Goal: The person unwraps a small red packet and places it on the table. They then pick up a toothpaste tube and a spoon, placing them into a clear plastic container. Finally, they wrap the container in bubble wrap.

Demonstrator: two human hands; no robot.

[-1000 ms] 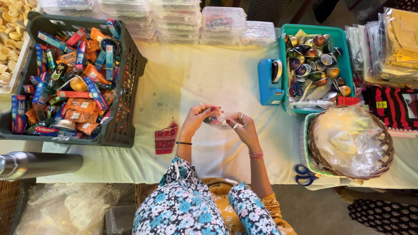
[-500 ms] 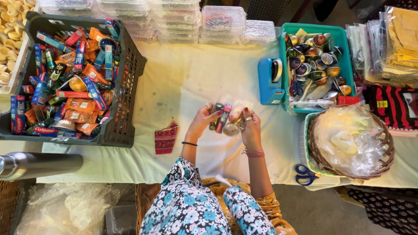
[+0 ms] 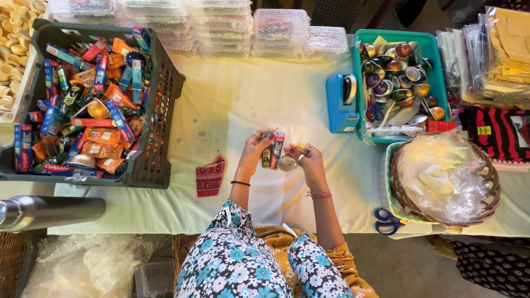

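We are holding both hands together over the desk (image 3: 265, 99). Our left hand (image 3: 255, 149) is pinching small tubes (image 3: 273, 150) upright, fingers closed around them — likely to keep them bundled. Our right hand (image 3: 306, 157) is curling shut on a clear wrap (image 3: 298, 135), with a small round piece (image 3: 287, 163) just below; we cannot tell if it is gripping that. A crate (image 3: 160, 143) is sitting at nine o'clock, a teal bin (image 3: 358, 60) at two, a basket (image 3: 397, 187) at three — all near.

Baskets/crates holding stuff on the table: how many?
3. A dark crate of small packets at the left, a teal bin of shiny metal pieces at upper right, and a wicker basket of clear bags at lower right. More may lie outside the frame.
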